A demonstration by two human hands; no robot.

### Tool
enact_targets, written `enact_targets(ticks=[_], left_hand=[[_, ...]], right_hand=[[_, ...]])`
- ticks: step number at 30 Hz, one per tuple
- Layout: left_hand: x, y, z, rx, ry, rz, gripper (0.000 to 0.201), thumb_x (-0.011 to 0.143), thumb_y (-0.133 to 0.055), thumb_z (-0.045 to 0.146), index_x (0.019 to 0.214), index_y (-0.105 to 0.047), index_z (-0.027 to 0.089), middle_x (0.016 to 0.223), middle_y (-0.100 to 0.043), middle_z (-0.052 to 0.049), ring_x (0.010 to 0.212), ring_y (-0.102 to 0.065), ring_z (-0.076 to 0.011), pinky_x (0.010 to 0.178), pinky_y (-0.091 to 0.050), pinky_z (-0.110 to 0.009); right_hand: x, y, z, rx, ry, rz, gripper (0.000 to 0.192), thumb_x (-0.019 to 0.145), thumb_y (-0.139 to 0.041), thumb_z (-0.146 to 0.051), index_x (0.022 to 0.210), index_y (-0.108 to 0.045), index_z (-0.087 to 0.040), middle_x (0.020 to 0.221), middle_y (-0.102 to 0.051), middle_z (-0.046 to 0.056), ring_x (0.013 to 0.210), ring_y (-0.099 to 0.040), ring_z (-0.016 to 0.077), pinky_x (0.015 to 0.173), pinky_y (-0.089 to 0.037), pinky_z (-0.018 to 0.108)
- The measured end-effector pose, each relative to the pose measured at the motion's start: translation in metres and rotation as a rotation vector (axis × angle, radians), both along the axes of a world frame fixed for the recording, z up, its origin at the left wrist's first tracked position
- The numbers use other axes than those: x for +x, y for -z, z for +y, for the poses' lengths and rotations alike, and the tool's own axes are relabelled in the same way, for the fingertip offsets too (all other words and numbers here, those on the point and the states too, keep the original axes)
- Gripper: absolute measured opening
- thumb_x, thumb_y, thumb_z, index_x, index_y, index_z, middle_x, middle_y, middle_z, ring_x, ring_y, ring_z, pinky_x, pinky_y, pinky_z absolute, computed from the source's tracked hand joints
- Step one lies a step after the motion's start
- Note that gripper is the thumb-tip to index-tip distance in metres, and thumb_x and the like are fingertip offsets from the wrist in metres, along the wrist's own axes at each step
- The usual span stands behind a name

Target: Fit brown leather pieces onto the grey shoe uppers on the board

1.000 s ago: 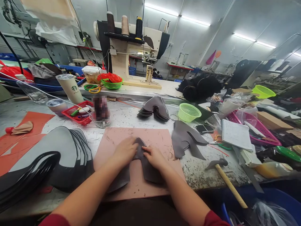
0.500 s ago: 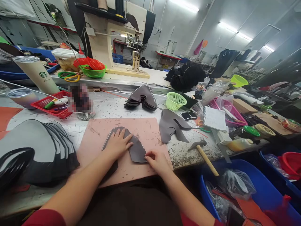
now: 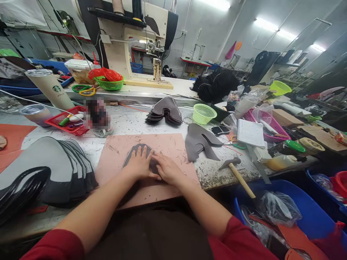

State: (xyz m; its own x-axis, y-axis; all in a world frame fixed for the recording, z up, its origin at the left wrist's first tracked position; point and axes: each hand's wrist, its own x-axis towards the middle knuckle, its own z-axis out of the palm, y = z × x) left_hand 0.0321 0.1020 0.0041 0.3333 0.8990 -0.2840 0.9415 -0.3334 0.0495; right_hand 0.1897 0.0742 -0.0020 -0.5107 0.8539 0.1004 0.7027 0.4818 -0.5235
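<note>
A dark grey-brown leather piece (image 3: 135, 151) lies flat on a pink cutting mat (image 3: 173, 148) at the front of the workbench. My left hand (image 3: 140, 164) lies flat on the piece, fingers spread. Beside it, my right hand (image 3: 167, 168) also presses down on the piece, fingers pointing left and touching my left hand. Most of the piece is hidden under both hands.
A hammer (image 3: 237, 174) lies right of the mat, with cut leather pieces (image 3: 200, 143) and a stack of them (image 3: 165, 110) behind. A pile of grey and black pieces (image 3: 46, 169) sits at left. A green basket (image 3: 204, 113), notebook (image 3: 249, 133) and sewing machine (image 3: 130, 39) stand farther back.
My right hand has moved left from the piece's lower right edge onto its middle, next to my left hand. The leather piece is now mostly covered.
</note>
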Motion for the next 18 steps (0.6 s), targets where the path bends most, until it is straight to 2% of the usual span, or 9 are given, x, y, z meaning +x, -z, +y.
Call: enact_targets(ticks=[3, 5, 7, 10, 12, 14, 16, 18], left_hand=[[-0.021, -0.002, 0.013, -0.019, 0.086, -0.051, 0.093, 0.062, -0.045, 0.069, 0.133, -0.025, 0.011, 0.14, -0.021, -0.015, 0.128, -0.017, -0.0306, 0.102, -0.016, -0.04], [-0.035, -0.004, 0.018, -0.01, 0.125, -0.071, 0.069, 0.075, -0.039, 0.058, 0.131, -0.03, 0.02, 0.139, -0.027, -0.007, 0.128, -0.022, -0.0228, 0.102, -0.017, -0.034], [-0.045, -0.003, 0.018, 0.019, 0.122, -0.067, 0.052, 0.082, -0.033, 0.047, 0.131, -0.028, 0.03, 0.139, -0.026, 0.001, 0.128, -0.023, -0.0186, 0.102, -0.016, -0.036], [-0.045, 0.0, 0.008, 0.094, 0.074, -0.043, 0.046, 0.085, -0.031, 0.04, 0.13, -0.025, 0.035, 0.14, -0.024, 0.004, 0.128, -0.021, -0.0189, 0.103, -0.012, -0.043], [-0.037, 0.002, -0.002, 0.162, 0.01, -0.019, 0.046, 0.086, -0.031, 0.039, 0.131, -0.027, 0.03, 0.14, -0.025, -0.001, 0.127, -0.023, -0.0219, 0.101, -0.014, -0.044], [-0.028, 0.002, -0.012, 0.233, -0.077, 0.008, 0.049, 0.086, -0.03, 0.038, 0.131, -0.031, 0.018, 0.137, -0.031, -0.013, 0.122, -0.03, -0.0286, 0.097, -0.021, -0.046], [-0.021, 0.001, -0.021, 0.279, -0.145, 0.027, 0.051, 0.086, -0.028, 0.037, 0.127, -0.037, 0.007, 0.123, -0.044, -0.024, 0.112, -0.042, -0.0342, 0.088, -0.029, -0.046], [-0.018, -0.002, -0.026, 0.297, -0.166, 0.031, 0.049, 0.086, -0.027, 0.034, 0.122, -0.044, 0.005, 0.106, -0.055, -0.024, 0.1, -0.05, -0.0344, 0.081, -0.034, -0.045]], right_hand=[[-0.009, 0.01, 0.009, -0.007, -0.076, -0.095, 0.049, 0.084, -0.039, -0.029, 0.13, -0.035, -0.012, 0.138, -0.03, 0.012, 0.128, -0.023, 0.0217, 0.105, -0.018, 0.041], [-0.007, 0.014, 0.004, 0.006, -0.111, -0.125, 0.052, 0.084, -0.039, -0.035, 0.131, -0.032, -0.015, 0.14, -0.025, 0.01, 0.129, -0.017, 0.0226, 0.105, -0.013, 0.044], [0.001, 0.014, -0.009, -0.005, -0.147, -0.121, 0.055, 0.082, -0.043, -0.038, 0.132, -0.031, -0.018, 0.141, -0.023, 0.008, 0.13, -0.016, 0.0225, 0.105, -0.012, 0.045], [0.02, 0.004, -0.03, -0.087, -0.224, -0.078, 0.06, 0.076, -0.051, -0.04, 0.131, -0.035, -0.02, 0.139, -0.029, 0.007, 0.128, -0.022, 0.0227, 0.105, -0.017, 0.042], [0.034, -0.006, -0.039, -0.168, -0.253, -0.028, 0.049, 0.076, -0.051, -0.039, 0.123, -0.046, -0.023, 0.129, -0.045, 0.005, 0.121, -0.037, 0.0213, 0.102, -0.025, 0.039], [0.043, -0.017, -0.043, -0.194, -0.16, 0.04, 0.035, 0.081, -0.045, -0.035, 0.111, -0.057, -0.024, 0.113, -0.06, 0.003, 0.106, -0.052, 0.0183, 0.095, -0.035, 0.036], [0.044, -0.025, -0.045, -0.134, 0.014, 0.113, 0.031, 0.083, -0.039, -0.029, 0.104, -0.061, -0.022, 0.102, -0.065, 0.004, 0.095, -0.058, 0.0167, 0.089, -0.041, 0.033], [0.031, -0.028, -0.045, -0.058, 0.114, 0.164, 0.031, 0.083, -0.038, -0.024, 0.104, -0.06, -0.021, 0.102, -0.064, 0.004, 0.095, -0.057, 0.0164, 0.087, -0.043, 0.032]])
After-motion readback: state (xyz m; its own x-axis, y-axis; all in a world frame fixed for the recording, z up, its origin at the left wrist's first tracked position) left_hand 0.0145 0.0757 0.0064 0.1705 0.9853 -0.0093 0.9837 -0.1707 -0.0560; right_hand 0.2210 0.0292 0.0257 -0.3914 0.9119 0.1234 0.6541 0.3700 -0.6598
